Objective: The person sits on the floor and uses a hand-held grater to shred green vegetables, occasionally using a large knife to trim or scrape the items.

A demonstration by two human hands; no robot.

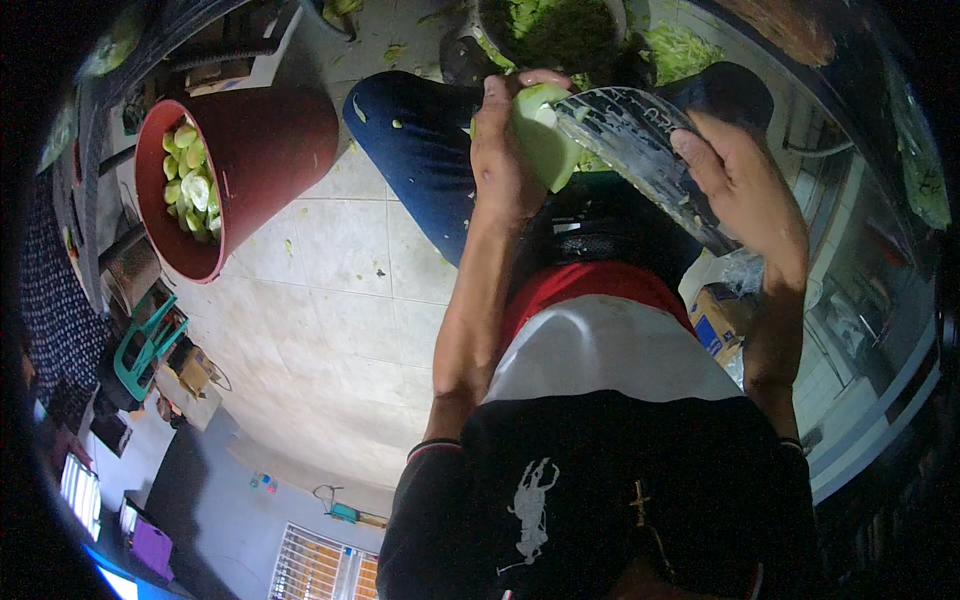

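Over my lap, my left hand (502, 165) is closed around a pale green fruit (545, 145), peeled or cut, with a whitish patch near its top. Its exact kind is unclear. My right hand (748, 195) grips a large, broad-bladed knife (640, 145), its dark blade smeared with pale residue. The blade slants up to the left, and its end meets or overlaps the right side of the fruit. My right hand hides the handle. Just beyond my hands stands a round container (622, 22) with green shreds and darker green matter in it.
A tall red bin (270, 140) leans or lies at the left, its mouth showing several green pieces. Pale green shreds (680, 52) are heaped at the far right. Scraps dot the tiled floor (340, 240). A cardboard box (718, 318) sits by my right forearm; a green stool (150, 345) is far left.
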